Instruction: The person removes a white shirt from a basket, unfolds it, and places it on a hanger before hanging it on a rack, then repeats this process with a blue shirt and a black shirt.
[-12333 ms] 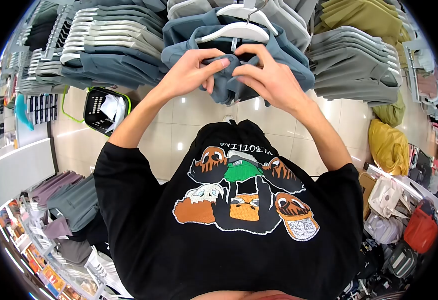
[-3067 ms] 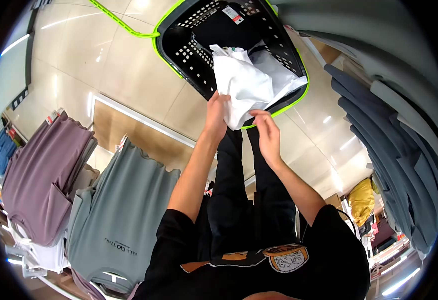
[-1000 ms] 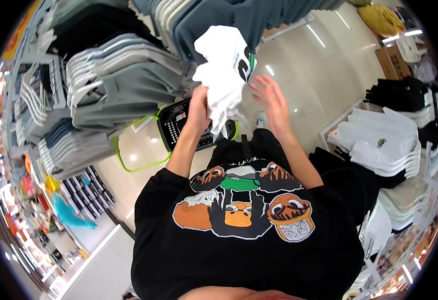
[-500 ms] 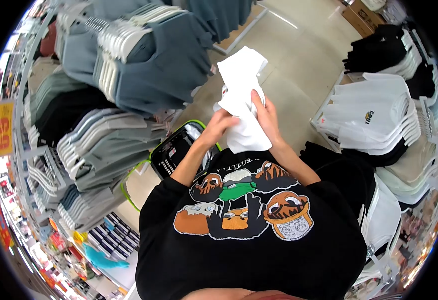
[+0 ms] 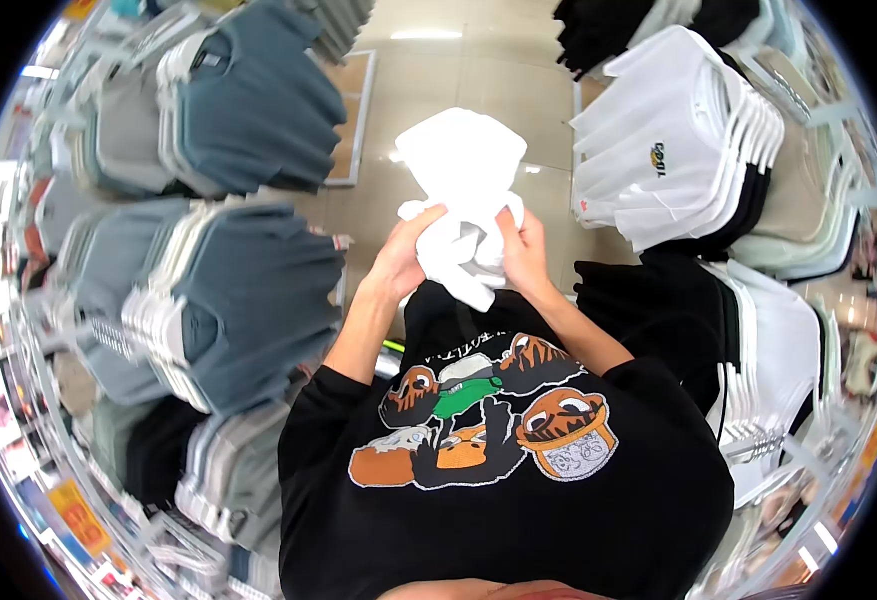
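Note:
A bunched white garment, likely a shirt, is held up in front of my chest between both hands. My left hand grips its left edge, fingers closed on the cloth. On the opposite edge, my right hand pinches the fabric, thumb on top. The upper part spreads out flat and overexposed, while the lower part hangs in loose folds between my hands. Its exact cut is hidden by the folds.
Blue-grey shirts hang on racks to my left. White shirts with a small chest print and black garments hang on the right. A tiled aisle floor runs ahead between the racks. An orange sign is at lower left.
The white garment has gone from a narrow folded length to a wider, looser bundle. My view has turned left-to-right relative to the racks, and the black basket is now mostly hidden.

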`<state>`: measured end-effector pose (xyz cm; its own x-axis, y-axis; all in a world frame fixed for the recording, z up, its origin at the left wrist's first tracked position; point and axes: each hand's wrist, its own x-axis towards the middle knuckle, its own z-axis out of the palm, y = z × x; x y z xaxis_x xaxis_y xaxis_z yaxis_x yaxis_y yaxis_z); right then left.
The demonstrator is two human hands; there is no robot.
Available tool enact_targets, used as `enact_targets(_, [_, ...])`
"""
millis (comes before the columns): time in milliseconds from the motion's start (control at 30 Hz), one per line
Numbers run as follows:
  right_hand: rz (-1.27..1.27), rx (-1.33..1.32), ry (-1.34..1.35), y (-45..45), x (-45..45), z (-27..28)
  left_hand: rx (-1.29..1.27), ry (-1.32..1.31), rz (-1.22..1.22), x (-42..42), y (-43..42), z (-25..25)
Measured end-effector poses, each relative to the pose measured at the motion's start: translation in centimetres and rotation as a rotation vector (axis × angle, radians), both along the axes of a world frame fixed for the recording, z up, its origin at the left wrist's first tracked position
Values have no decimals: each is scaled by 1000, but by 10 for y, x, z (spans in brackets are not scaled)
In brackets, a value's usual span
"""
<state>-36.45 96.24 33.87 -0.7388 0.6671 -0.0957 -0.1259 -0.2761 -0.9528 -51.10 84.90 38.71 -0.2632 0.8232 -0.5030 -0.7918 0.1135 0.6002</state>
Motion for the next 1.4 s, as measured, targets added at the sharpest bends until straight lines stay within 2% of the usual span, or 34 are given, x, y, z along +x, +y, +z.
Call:
enact_targets(100, [-304,0,48,30,-6,4,-13,0,-172,-27,46,5])
enact_targets(167, [-420,0,-53,51,-2,11,3,189,-236,-45,81,15])
enact_targets(233, [-576,12,-2,69,-4,20,33,241,-325,-66,114,19])
enact_targets(300, [-728,141,-59,80,0,31,35,436,-388,-85,144,35])
enact_targets(333, [-818,203,-44,85,-2,40,82,453,-376,-94,158,33])
enact_targets(367, [-830,247,-139,90,6,45,99,455,-435,-104,173,39])
enact_targets(500, [-1013,92,-211,100,19,66,218,476,-598,-141,237,60])
enact_targets(700, [-1321,216,-225,99,51,96,344,624,-772,-166,335,90])
enact_targets(867, [-1451,344,-393,81,68,116,520,708,-997,-156,400,127])
enact_targets(1000, [-1560,292,-371,74,56,128,684,756,-1062,-140,445,144])
enact_targets(1100, [-1422,235,-457,78,47,117,746,711,-1106,-122,463,154])
enact_targets(1167, [-1180,104,-490,88,38,103,762,735,-1096,-110,474,152])
enact_targets(1300, [-735,53,-551,114,24,93,781,755,-1099,-95,510,150])
enact_targets(1400, [-849,-2,-488,138,23,100,754,744,-1171,-93,539,164])
